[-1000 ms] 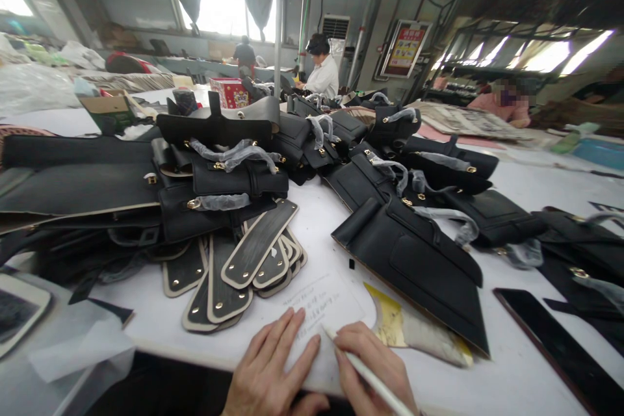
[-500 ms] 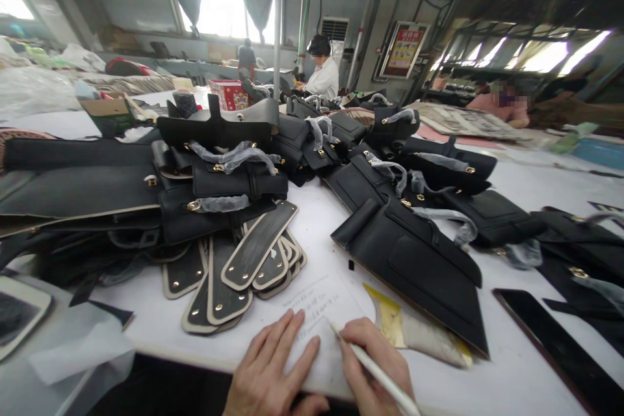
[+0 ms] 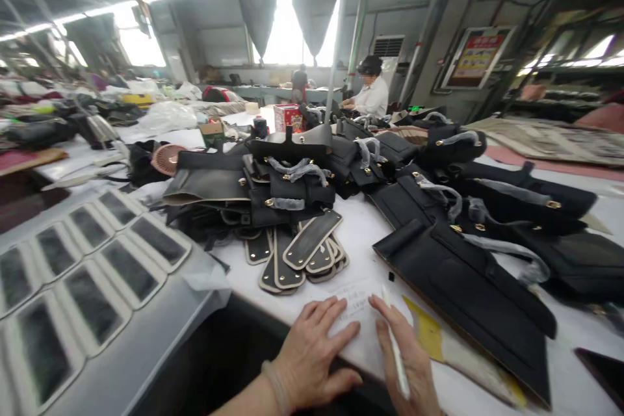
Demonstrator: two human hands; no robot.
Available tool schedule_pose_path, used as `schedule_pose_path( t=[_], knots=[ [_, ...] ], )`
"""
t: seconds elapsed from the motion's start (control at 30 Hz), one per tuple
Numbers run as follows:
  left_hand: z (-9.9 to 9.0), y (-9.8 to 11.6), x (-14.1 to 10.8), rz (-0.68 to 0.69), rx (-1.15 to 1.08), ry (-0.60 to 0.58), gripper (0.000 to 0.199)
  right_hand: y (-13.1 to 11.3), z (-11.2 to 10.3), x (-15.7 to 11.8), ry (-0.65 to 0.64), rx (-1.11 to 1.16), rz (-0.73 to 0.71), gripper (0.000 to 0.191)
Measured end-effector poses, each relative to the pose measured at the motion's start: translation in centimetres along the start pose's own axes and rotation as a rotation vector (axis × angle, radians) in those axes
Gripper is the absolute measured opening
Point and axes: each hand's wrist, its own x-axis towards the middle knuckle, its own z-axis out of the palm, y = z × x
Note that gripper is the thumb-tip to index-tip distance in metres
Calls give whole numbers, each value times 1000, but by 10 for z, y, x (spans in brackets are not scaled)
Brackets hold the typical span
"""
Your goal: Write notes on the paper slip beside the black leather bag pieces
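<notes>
My left hand (image 3: 312,354) lies flat, fingers spread, on a white sheet of paper (image 3: 358,302) with handwriting at the near table edge. My right hand (image 3: 407,361) rests beside it and holds a white pen (image 3: 396,348), tip pointing away over the paper. Just beyond the paper lies a fan of black studded strips with pale edges (image 3: 302,257). A large flat black leather bag panel (image 3: 463,286) lies to the right of my right hand.
Piles of black bag parts with gold hardware (image 3: 302,175) cover the white table (image 3: 361,224). Rows of black pale-edged panels (image 3: 92,260) lie on a grey surface at left. A yellow scrap (image 3: 431,335) sits beside the paper. A person in white (image 3: 373,88) works at the far end.
The view has swung left, bringing the rows of panels on the grey surface into sight. The pen now points away across the paper instead of slanting; both hands stay on the paper.
</notes>
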Motion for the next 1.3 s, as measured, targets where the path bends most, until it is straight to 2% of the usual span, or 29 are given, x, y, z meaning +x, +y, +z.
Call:
schedule_pose_path(
  t=[0.1, 0.2, 0.27, 0.33, 0.47, 0.6, 0.77, 1.03, 1.3],
  knots=[
    [-1, 3, 0, -74, -135, -105, 66, -1, 3, 4, -20, 44, 47, 43],
    [-2, 7, 1, -113, -129, -111, 75, -1, 6, 8, -15, 72, 65, 57],
    [-5, 11, 1, -91, -94, -120, 74, -1, 6, 10, -12, 75, 64, 63],
    [-9, 16, 0, -43, -47, -139, 59, 0, 7, 12, -19, 71, 48, 66],
    [-18, 20, -4, 17, 48, -171, 15, 3, 9, 13, -1, 62, -12, 64],
    [-29, 15, -8, -20, 59, -152, 7, 2, 10, 14, 22, 63, -21, 62],
    [-55, 8, -29, -129, -17, -37, 15, 1, 10, 14, 19, 65, -3, 60],
    [-113, 1, -88, -391, -98, 233, 18, 2, 10, 13, 3, 85, 14, 63],
    [-181, -33, -146, -664, 15, 450, 20, 9, 11, 13, -24, 32, 2, 72]
  ],
)
